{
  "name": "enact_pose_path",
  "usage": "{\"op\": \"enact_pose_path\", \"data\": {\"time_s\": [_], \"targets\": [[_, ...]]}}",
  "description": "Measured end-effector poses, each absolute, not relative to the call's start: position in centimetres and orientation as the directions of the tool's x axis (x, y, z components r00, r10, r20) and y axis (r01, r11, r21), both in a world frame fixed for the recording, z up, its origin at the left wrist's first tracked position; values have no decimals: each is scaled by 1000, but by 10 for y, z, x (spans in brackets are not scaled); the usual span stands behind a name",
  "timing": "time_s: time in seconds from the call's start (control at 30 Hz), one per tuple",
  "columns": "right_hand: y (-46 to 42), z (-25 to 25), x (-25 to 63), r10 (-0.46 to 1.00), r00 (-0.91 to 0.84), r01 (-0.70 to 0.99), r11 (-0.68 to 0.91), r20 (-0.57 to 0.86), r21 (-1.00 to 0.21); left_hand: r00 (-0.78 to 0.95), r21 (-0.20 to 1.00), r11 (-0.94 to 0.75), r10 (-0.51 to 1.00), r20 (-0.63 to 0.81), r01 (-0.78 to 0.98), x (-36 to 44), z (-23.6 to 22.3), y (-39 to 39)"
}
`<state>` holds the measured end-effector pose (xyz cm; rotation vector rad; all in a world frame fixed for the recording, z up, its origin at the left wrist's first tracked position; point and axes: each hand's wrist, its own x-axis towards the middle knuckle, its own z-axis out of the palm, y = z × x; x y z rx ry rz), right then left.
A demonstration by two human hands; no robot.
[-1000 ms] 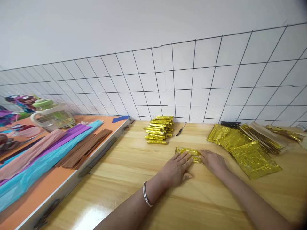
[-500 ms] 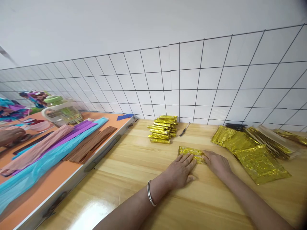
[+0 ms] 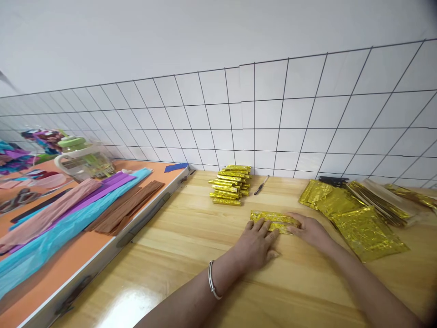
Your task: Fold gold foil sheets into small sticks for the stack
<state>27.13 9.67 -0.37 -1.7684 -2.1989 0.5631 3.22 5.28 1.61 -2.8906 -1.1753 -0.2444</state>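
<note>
A folded gold foil packet (image 3: 273, 217) lies flat on the wooden table in front of me, with creases running along its length. My left hand (image 3: 256, 243) rests palm down on its near left part, fingers spread. At the right end, the fingers and thumb of my right hand (image 3: 310, 232) close around the foil's edge; the fingertips are partly hidden. Behind the packet sits a pile of narrow gold foil rolls (image 3: 230, 184). To the right of my right hand, flat gold foil packets (image 3: 370, 232) overlap one another.
A pen (image 3: 261, 184) lies beside the rolls. Black items (image 3: 332, 181) and a stack of foil-edged sheets (image 3: 378, 202) are at the back right. On the left, a raised-edge orange surface (image 3: 71, 269) bears coloured crepe strips (image 3: 73, 234) and a green-lidded jug (image 3: 85, 161). A tiled wall stands behind.
My right hand's fingers have shifted round the packet's right end, while my left hand stays pressed on it. Another person's hand at the far left has gone out of view. The camera has swung slightly.
</note>
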Motion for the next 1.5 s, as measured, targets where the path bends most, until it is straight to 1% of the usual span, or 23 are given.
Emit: {"op": "enact_pose_path", "data": {"time_s": [0.07,0.1,0.13,0.2,0.37,0.57,0.8,1.0,1.2,1.37,1.5], "targets": [[97,-4,278,953,-294,751,184,-72,-635,698,60,-711,700,153,700,32,20,50],[97,-4,281,943,-321,706,176,-89,-686,695,74,-709,703,153,701,33,22,49],[96,-4,282,934,-344,676,171,-102,-716,691,90,-706,706,152,702,33,23,48],[95,-4,282,927,-360,661,172,-108,-731,682,121,-698,716,148,706,33,25,46],[93,-5,276,952,-284,722,136,-111,-679,672,142,-687,727,143,713,34,24,51],[92,-3,270,972,-226,779,145,-58,-611,634,161,-650,760,142,743,33,19,65],[90,3,267,979,-199,852,148,-48,-502,647,88,-666,743,168,741,36,11,64],[89,3,263,984,-175,887,140,-38,-441,638,82,-657,750,173,750,37,9,64],[84,0,258,989,-147,922,144,19,-359,634,104,-665,740,225,739,36,1,66],[84,-4,257,988,-148,935,154,42,-318,623,124,-660,744,242,741,33,-5,66],[84,-5,258,988,-152,940,157,41,-304,608,189,-655,753,253,732,32,-3,69]]}}
